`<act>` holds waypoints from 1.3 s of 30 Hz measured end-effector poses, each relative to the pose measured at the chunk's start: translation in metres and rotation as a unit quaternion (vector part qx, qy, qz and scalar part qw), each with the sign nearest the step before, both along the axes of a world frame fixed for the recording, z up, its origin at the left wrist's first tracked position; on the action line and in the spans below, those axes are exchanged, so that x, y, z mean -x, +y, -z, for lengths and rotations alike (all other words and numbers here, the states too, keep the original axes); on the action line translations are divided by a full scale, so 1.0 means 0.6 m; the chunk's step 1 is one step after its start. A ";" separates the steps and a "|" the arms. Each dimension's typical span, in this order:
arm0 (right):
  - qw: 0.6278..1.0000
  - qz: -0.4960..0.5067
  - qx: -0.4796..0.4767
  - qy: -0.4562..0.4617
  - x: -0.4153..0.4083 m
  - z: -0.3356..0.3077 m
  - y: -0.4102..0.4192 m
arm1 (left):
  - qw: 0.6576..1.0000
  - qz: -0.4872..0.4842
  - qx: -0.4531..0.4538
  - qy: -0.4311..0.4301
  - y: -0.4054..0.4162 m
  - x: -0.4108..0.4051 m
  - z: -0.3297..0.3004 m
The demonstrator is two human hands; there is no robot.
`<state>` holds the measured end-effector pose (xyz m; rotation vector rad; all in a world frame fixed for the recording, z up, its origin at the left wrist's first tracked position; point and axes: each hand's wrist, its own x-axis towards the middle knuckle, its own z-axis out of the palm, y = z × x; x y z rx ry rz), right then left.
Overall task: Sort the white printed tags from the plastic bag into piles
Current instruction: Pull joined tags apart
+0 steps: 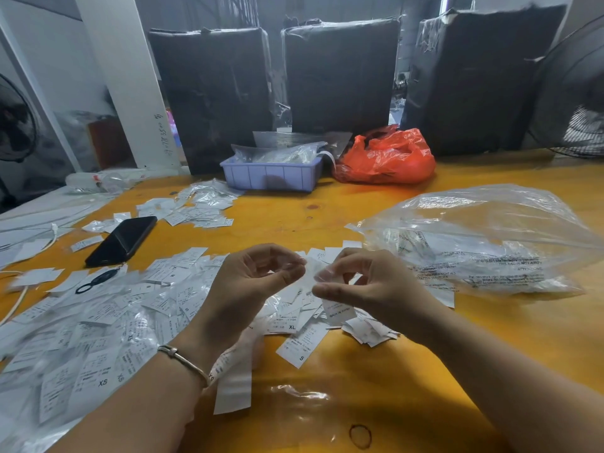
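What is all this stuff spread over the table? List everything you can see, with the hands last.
printed tags: too many to count, white, heaped on the left and under the hands, a smaller pile farther back
clear plastic bag: one, transparent with print, right side of the table
phone: one, black, left of centre
tray: one, pale purple, back centre, holds clear packets
orange bag: one, right of the tray
wrapped bales: three, black, standing behind
fans: two, dark, one at each edge
table: one, yellow-orange
left hand: bracelet on wrist, fingers curled
right hand: pinches a white tag
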<state>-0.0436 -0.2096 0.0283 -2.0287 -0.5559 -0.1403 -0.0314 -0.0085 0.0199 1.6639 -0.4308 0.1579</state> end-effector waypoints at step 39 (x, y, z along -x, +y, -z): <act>0.969 0.048 -0.190 -0.148 0.016 -0.038 -0.022 | 0.996 0.051 -0.079 -0.007 -0.002 0.001 0.004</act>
